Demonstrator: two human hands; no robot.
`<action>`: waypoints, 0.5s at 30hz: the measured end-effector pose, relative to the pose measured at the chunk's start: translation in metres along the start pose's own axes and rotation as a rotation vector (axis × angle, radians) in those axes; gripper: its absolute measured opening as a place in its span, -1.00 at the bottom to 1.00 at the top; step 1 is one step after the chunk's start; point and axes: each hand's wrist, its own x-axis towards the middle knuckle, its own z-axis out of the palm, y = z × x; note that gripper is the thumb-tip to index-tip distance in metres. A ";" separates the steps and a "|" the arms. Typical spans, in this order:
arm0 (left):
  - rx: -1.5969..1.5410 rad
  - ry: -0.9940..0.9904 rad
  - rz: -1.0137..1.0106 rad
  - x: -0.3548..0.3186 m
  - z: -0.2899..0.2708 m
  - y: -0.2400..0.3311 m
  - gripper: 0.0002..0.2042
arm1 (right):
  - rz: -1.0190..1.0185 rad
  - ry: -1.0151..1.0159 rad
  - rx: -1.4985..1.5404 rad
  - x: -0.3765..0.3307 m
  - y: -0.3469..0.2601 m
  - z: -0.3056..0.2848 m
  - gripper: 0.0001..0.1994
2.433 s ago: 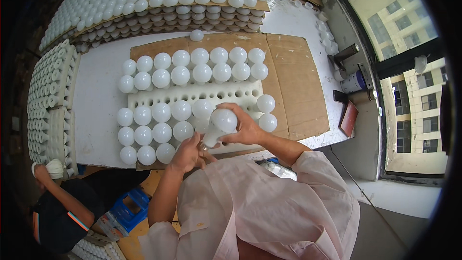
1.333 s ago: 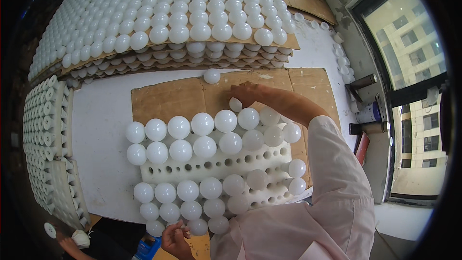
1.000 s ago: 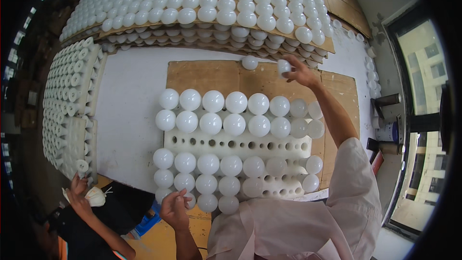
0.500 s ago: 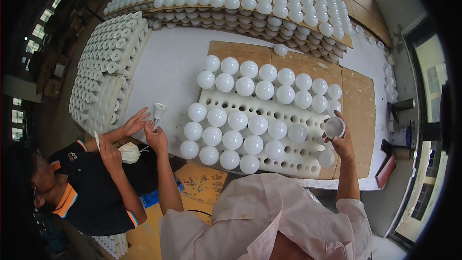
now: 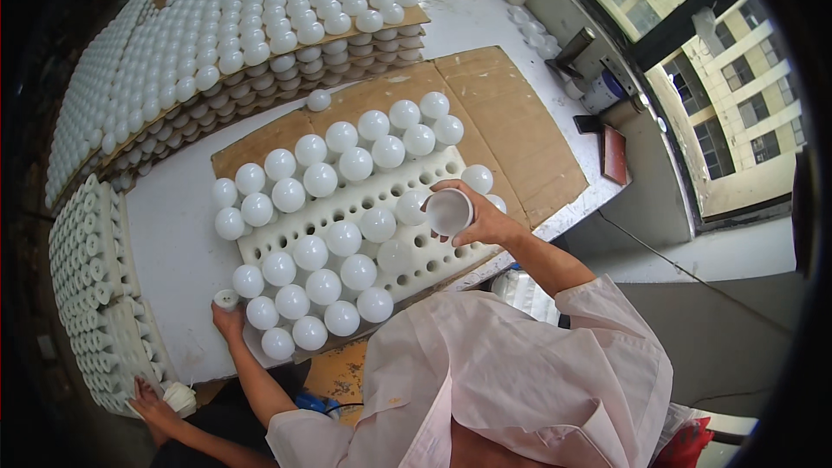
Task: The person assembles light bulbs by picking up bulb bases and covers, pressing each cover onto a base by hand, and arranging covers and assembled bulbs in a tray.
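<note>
Right hand: the right hand curls round the wall of a white globe cover, its open mouth facing up toward the viewer; the fingers on the cover's far side are partly hidden.
Left hand: the left hand grips a small white lamp base, round end uppermost; its lower part is lost in the grasp, and the exact finger placement is too small to tell.
Foam tray: between the hands lies a white foam tray with rows of holes, bearing many white bulbs; these cover much of its surface. One bulb beyond the right wrist is partly masked by it.
Cardboard: a brown sheet extends under the tray and past the right hand.
Loose globe: a single globe sits well beyond both hands, ahead of the tray.
Stacks: layered globes stand farther ahead, cut off at top; trays of lamp bases stand left of the left hand, darkened toward the rim.
Co-worker: another person's hand appears near the left hand, its forearm cut off below.
</note>
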 end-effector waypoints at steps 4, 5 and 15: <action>-0.760 0.049 -0.117 -0.008 -0.020 0.029 -0.47 | -0.065 -0.099 0.245 0.005 0.021 0.000 -0.14; -0.760 0.049 -0.125 -0.022 -0.033 0.051 -0.47 | -0.100 -0.127 0.354 0.006 0.025 0.002 -0.16; -1.296 -0.935 0.302 -0.220 -0.041 0.278 -0.69 | 0.033 -0.303 0.793 0.025 0.050 0.042 -0.24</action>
